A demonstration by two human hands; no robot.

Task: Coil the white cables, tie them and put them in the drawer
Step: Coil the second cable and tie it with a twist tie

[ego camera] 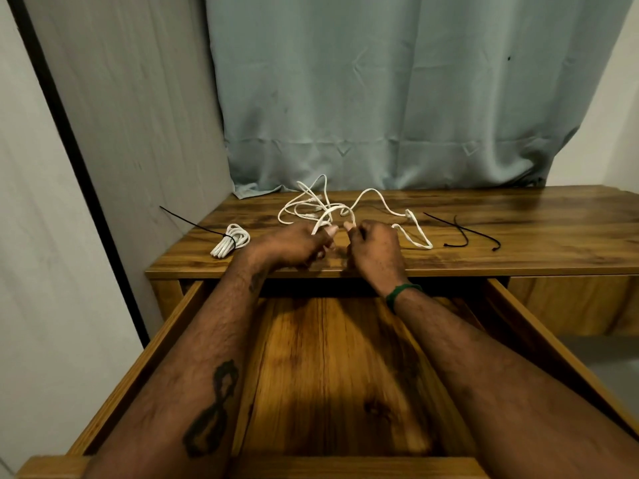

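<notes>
Loose white cables [311, 202] lie tangled on the wooden desk top [518, 250], near its back middle. My left hand [294, 245] pinches a strand of that tangle between thumb and fingers. My right hand [377, 248] is closed just to its right, and a white cable runs from it out to a loop [415, 236] on the right. One coiled white cable [231, 240], bound with a black zip tie, rests at the desk's left front. The drawer [166, 347] below the desk edge stands pulled out, and both forearms reach over it.
Two loose black zip ties [463, 229] lie on the right part of the desk. A grey-blue curtain [380, 98] hangs behind the desk, and a grey panel [138, 115] stands along its left side.
</notes>
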